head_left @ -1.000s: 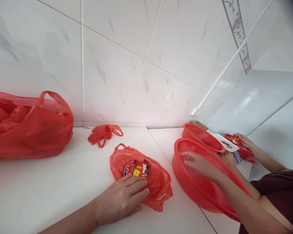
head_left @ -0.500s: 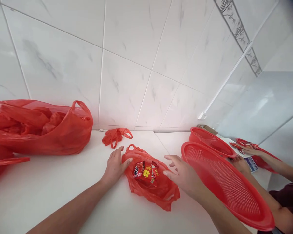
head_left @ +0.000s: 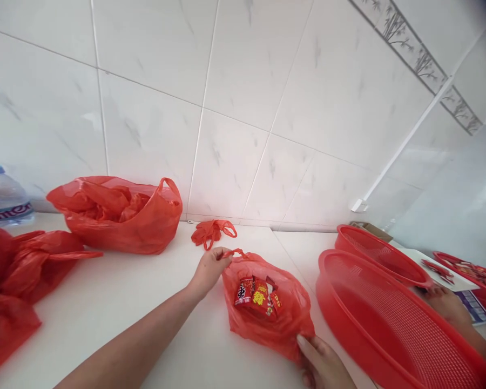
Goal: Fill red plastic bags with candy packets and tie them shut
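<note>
In front of me on the white table lies an open red plastic bag (head_left: 243, 324) with several small red snack packets (head_left: 259, 296) inside, one with yellow lettering. My left hand (head_left: 208, 270) pinches the bag by its far left handle. At the near right corner, my right hand (head_left: 322, 359) grips the bag's edge between thumb and fingers; its fingertips are partly hidden beneath the plastic.
A crumpled red bag (head_left: 213, 232) lies beyond. Left are a large red bag (head_left: 121, 227) full of bags, more red bags (head_left: 44, 265) and a water bottle (head_left: 6, 197). Right are red mesh baskets (head_left: 328, 292) and a co-worker's hand (head_left: 441, 300).
Both hands were open beside the bag; now each has closed on it, the right lower at the near corner. The view has turned left, bringing the bottle in.
</note>
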Demonstrator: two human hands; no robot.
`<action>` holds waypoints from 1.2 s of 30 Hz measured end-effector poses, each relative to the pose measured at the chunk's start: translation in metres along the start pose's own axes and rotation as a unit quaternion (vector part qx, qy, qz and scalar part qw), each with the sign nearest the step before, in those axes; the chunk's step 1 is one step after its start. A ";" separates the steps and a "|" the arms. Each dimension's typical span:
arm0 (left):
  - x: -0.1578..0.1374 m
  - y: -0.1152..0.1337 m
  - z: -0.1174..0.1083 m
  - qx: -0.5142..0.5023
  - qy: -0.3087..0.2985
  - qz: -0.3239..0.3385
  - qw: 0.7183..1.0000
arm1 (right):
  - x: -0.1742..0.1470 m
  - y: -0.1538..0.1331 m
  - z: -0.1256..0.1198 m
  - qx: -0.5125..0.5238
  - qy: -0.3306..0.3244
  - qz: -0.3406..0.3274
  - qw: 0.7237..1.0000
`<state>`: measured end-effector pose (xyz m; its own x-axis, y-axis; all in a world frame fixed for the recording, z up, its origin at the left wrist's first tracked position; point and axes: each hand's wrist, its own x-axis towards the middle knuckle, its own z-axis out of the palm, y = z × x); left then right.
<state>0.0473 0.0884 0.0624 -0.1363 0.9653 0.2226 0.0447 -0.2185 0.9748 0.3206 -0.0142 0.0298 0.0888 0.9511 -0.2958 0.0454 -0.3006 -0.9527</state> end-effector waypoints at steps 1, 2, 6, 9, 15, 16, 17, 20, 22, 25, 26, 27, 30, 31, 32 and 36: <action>0.002 0.011 -0.003 -0.029 -0.003 0.002 1.000 | 0.000 -0.013 0.002 0.032 -0.022 -0.009 0.999; 0.003 0.023 -0.007 -0.059 -0.005 0.006 0.998 | -0.001 -0.029 0.002 0.062 -0.021 -0.030 0.997; 0.001 0.077 -0.028 -0.168 0.032 0.041 0.984 | -0.004 -0.101 -0.004 0.132 0.070 -0.202 0.968; -0.010 0.111 -0.043 -0.222 0.082 0.083 0.968 | -0.004 -0.143 -0.005 0.138 0.099 -0.293 0.941; -0.033 0.145 -0.057 -0.241 0.111 0.120 0.957 | 0.018 -0.165 0.026 0.097 0.113 -0.322 0.935; -0.035 0.147 -0.059 -0.228 0.108 0.116 0.961 | 0.023 -0.166 0.033 0.130 0.095 -0.317 0.935; -0.037 0.148 -0.060 -0.210 0.105 0.113 0.965 | 0.027 -0.167 0.042 0.168 0.074 -0.304 0.935; -0.043 0.147 -0.060 -0.117 0.109 0.120 0.980 | 0.031 -0.170 0.069 0.272 -0.018 -0.251 0.929; -0.046 0.146 -0.058 -0.037 0.102 0.125 0.986 | 0.023 -0.172 0.087 0.304 -0.089 -0.232 0.920; -0.052 0.146 -0.051 0.019 0.065 0.116 0.991 | 0.000 -0.170 0.109 0.255 -0.139 -0.234 0.928; -0.054 0.146 -0.048 0.018 0.042 0.111 0.993 | -0.008 -0.169 0.113 0.215 -0.141 -0.231 0.938; -0.055 0.147 -0.044 0.015 0.018 0.110 0.994 | -0.015 -0.167 0.117 0.168 -0.149 -0.225 0.948; -0.060 0.149 -0.035 0.026 -0.053 0.121 0.991 | -0.023 -0.162 0.121 0.014 -0.243 -0.211 0.947; -0.062 0.149 -0.032 0.036 -0.074 0.123 0.989 | -0.022 -0.160 0.122 -0.032 -0.283 -0.217 0.934; -0.063 0.149 -0.030 0.050 -0.087 0.127 0.987 | -0.018 -0.158 0.122 -0.067 -0.312 -0.228 0.920; -0.063 0.143 -0.022 0.177 -0.056 0.197 0.963 | -0.005 -0.157 0.122 -0.098 -0.289 -0.230 0.924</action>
<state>0.0400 -0.0070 0.1884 0.0680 0.8309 0.5523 0.4081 -0.5283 0.7446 0.1921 0.0373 0.1719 -0.5280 0.8440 0.0947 0.1304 0.1908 -0.9729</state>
